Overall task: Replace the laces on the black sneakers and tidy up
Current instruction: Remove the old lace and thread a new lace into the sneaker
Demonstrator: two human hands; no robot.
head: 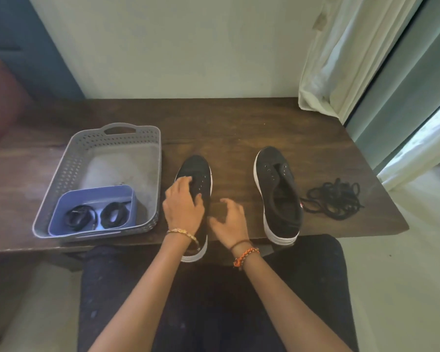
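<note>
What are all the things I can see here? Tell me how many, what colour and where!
sneakers: two, black with white soles, middle of the table
loose laces: one tangled pile, black, right of the right sneaker
basket: one, grey, left on the table
small box: one, purple-blue, inside the basket
rolled laces: two bundles, black, in the small box
table: one, dark brown wood
curtain: one, white, upper right
left hand: on the left sneaker
right hand: open, between the sneakers

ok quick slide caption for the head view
Left hand rests on one unlaced black sneaker; loose old laces lie beside the other sneaker.
</note>
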